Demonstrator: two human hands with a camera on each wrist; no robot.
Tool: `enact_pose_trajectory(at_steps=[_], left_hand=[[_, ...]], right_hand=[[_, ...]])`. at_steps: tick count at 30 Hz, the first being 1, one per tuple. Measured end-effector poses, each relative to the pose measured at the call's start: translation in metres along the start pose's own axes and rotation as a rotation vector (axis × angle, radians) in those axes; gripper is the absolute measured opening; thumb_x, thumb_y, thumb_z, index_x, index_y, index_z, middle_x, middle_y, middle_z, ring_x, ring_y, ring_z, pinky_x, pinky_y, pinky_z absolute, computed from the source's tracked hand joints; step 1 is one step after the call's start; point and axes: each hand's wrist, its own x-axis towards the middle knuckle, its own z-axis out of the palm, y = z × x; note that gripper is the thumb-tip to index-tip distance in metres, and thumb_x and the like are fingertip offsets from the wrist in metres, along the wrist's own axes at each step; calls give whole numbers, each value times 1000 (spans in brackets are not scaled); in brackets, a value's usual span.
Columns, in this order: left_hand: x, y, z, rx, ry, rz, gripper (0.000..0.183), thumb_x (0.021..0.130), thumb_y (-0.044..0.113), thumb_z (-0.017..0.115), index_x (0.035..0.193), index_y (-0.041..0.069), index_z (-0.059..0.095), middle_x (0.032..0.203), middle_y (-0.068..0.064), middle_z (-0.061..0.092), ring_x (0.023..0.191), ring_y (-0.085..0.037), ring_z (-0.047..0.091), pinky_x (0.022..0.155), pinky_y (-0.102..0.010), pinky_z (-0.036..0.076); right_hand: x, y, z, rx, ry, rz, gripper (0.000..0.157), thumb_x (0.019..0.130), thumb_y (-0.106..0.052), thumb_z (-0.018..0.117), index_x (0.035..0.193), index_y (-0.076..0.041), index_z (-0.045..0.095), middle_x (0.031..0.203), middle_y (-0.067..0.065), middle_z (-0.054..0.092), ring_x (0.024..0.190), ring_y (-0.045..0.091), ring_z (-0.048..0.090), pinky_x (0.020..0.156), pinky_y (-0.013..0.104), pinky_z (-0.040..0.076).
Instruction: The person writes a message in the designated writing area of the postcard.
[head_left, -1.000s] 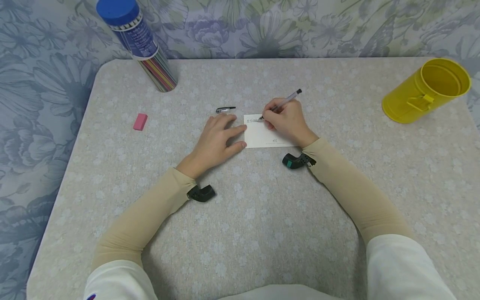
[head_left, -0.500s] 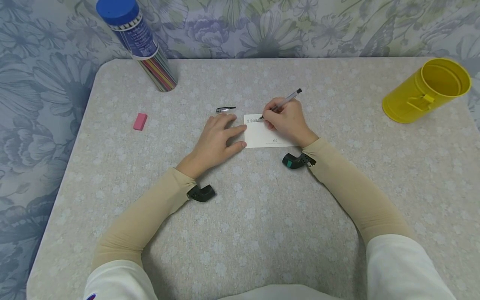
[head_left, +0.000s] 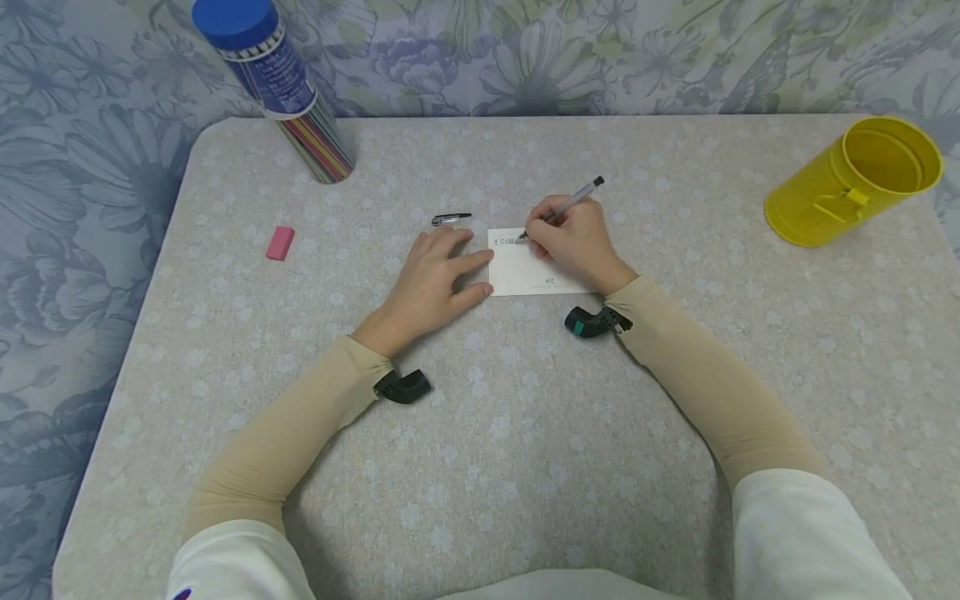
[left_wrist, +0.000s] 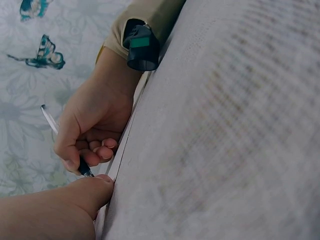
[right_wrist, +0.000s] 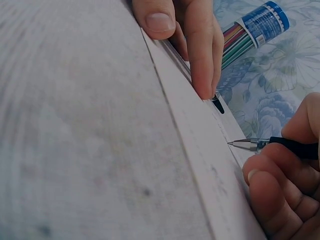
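A small white card (head_left: 517,277) lies on the table with a short line of dark handwriting along its top left. My right hand (head_left: 573,237) pinches a pen (head_left: 579,197) with a grey barrel and dark grip. In the right wrist view the metal tip of the pen (right_wrist: 245,145) is right at the card's surface. My left hand (head_left: 431,279) rests with fingers spread, index finger and thumb at the card's left edge. Just beyond the left fingers lies a clear and black pen cap (head_left: 452,219).
A pink eraser (head_left: 281,243) lies to the left. A blue-lidded tube of colored pencils (head_left: 300,117) stands at the back left. At the right is a yellow cylindrical container (head_left: 817,196), its top uncovered. Floral wallpaper (head_left: 525,58) rises behind the table.
The pen's tip and the right fingers have shifted very slightly over the line of writing. My left hand and the card stay in place.
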Motion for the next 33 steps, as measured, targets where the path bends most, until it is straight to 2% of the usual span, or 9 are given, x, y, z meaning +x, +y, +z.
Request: enact_pose_trajectory(at_steps=[7,17,33], left_hand=[[0,1,-1,-6,-6,-5,49,96,37,70,138,12,66,151,-22,50,147,-44,37,120,-70,22],[0,0,0,-3,14,11,48,96,36,71,136,11,67,149,-23,51,146,-46,38,119,-70,24],[0,1,-1,-9,2,6,49,96,36,70,137,11,66,150,-23,51,147,-45,37,120,-69,23]], right_hand=[[0,2,0,46,21,9,13,88,-5,61,81,-3,71,60,6,63,48,13,56,48,22,47],[-1,0,-1,43,28,0,12,88,-6,61,82,-4,71,60,6,63,49,14,56,48,22,47],[0,0,1,71,35,14,13,91,-7,61,83,-1,68,61,6,63,47,11,56,47,21,48]])
